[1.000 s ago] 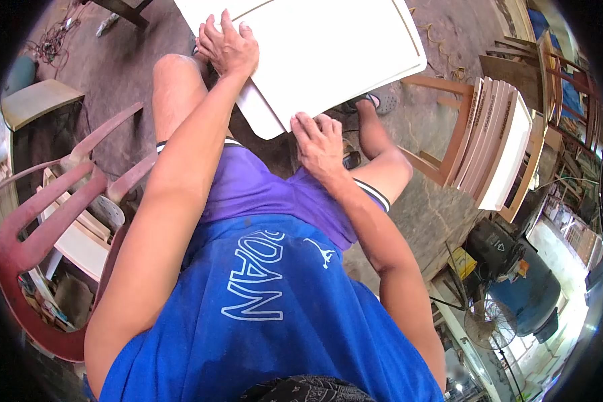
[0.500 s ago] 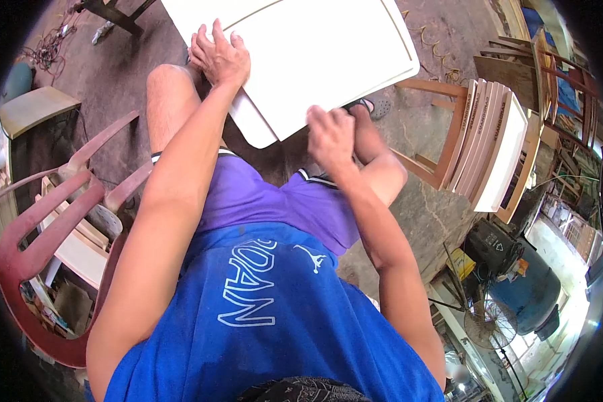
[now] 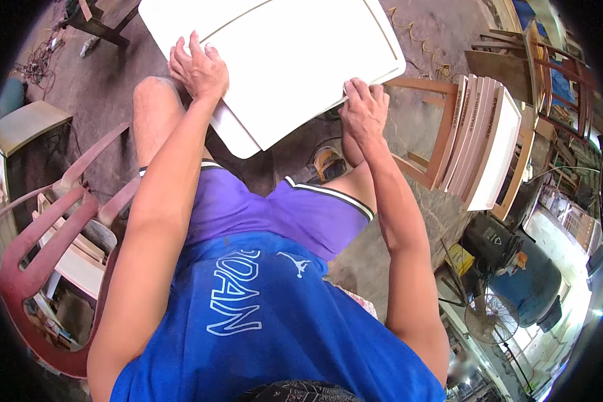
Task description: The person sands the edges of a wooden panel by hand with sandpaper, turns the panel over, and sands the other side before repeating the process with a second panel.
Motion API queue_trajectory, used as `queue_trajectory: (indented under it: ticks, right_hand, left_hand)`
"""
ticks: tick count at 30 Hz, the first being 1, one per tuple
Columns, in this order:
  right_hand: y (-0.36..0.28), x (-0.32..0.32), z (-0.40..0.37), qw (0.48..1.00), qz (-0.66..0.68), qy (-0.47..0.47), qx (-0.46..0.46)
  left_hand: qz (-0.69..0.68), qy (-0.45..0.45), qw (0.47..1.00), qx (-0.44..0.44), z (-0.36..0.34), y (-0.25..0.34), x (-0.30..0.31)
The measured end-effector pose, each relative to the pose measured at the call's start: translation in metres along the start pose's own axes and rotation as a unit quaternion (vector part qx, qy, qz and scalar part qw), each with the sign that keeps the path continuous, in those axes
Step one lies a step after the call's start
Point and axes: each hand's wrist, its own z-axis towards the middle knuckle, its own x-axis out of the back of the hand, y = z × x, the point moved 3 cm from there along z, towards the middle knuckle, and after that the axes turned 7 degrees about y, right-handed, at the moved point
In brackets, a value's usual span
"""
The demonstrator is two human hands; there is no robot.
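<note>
A large white panel with rounded corners and a thin dark groove lies in front of my knees, at the top of the view. My left hand rests on its left edge, fingers spread over the surface. At the panel's near right edge is my right hand, its fingers bent together over the rim; the thumb side is partly hidden. A narrower white strip shows along the panel's lower left side.
White-faced boards stand stacked on a wooden frame at right. A red plastic chair is at left, near a curved board. A fan and blue barrel stand lower right.
My right hand has moved up and right onto the panel's edge. The panel and my left hand appear slightly further left. A yellow and black object now shows on the floor between my legs.
</note>
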Motion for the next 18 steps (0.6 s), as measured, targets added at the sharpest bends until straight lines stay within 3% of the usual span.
queue_trajectory:
  ticks: [1, 3, 4, 5, 7, 8, 13, 18]
  right_hand:
    - [-0.006, 0.002, -0.007, 1.000, 0.000, -0.001, -0.003]
    - [-0.031, 0.006, -0.019, 0.992, 0.051, -0.045, 0.107]
    - [-0.039, 0.011, -0.018, 0.991, 0.074, 0.017, 0.107]
    - [-0.027, 0.011, -0.014, 0.992, 0.068, 0.018, 0.106]
    - [0.012, 0.005, 0.002, 0.998, 0.028, -0.006, 0.051]
    - [0.029, 0.003, 0.010, 0.999, 0.008, 0.030, 0.008]
    - [0.024, -0.002, 0.007, 0.999, 0.016, 0.019, 0.038]
    - [0.096, -0.008, 0.037, 0.993, -0.069, -0.033, -0.093]
  left_hand:
    - [0.000, -0.003, 1.000, -0.003, -0.002, -0.002, -0.001]
    - [0.003, 0.006, 1.000, -0.003, 0.001, -0.003, -0.003]
    - [0.010, 0.004, 1.000, -0.006, 0.001, -0.003, -0.003]
    - [0.004, 0.004, 1.000, -0.007, 0.001, -0.003, -0.003]
    - [0.031, -0.007, 0.999, 0.006, 0.002, -0.002, -0.002]
    - [0.039, -0.012, 0.999, 0.013, 0.002, -0.001, -0.001]
    - [0.034, -0.025, 0.999, 0.030, 0.004, 0.002, 0.003]
    - [0.043, -0.006, 0.999, 0.022, 0.003, -0.003, 0.000]
